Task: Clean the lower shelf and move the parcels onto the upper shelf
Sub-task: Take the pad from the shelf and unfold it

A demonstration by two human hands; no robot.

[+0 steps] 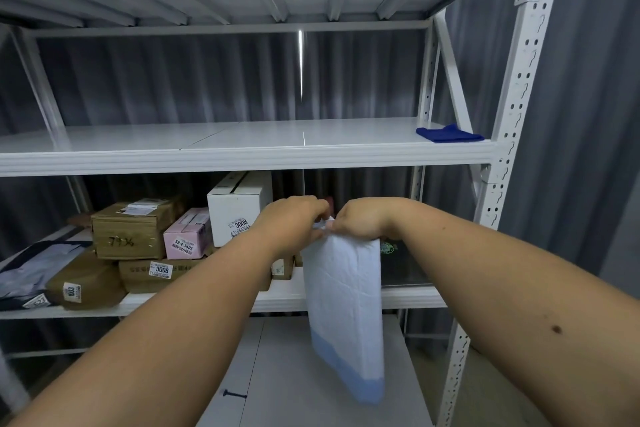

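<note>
Behind white shelving (242,158), grey corrugated wall (207,80).

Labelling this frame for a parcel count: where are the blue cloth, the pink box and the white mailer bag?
blue cloth (449,134), head view, middle of the fabric.
pink box (187,237), head view, front face.
white mailer bag (344,291), head view, middle of its face.
</note>
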